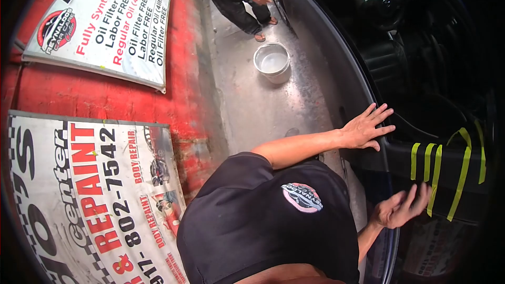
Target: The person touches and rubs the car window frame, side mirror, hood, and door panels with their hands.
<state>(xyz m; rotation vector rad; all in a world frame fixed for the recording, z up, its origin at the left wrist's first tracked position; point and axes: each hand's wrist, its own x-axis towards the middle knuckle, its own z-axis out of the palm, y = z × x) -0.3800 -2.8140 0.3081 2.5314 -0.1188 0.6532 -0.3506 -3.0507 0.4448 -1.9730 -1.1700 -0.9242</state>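
Observation:
My left hand [367,127] is stretched across from the left, back up and fingers spread. It rests on or close to the edge of a dark car panel [402,155] and holds nothing I can see. Lower right, my right hand [402,208] is slightly blurred, its fingers apart and bent, beside the lower ends of yellow-green tape strips [434,179]. No object shows in it. Several such strips run over the dark panel, some straight, one curved at its top. Whether the right fingertips touch the panel or tape, I cannot tell.
Beyond my left hand, a dark door [326,47] stands beside the car interior with its steering wheel [383,4]. A bucket [272,60] of cloudy liquid sits on the concrete floor [244,94]. Another person [231,0] stands behind it. Banners [121,26] hang on a red wall [184,63].

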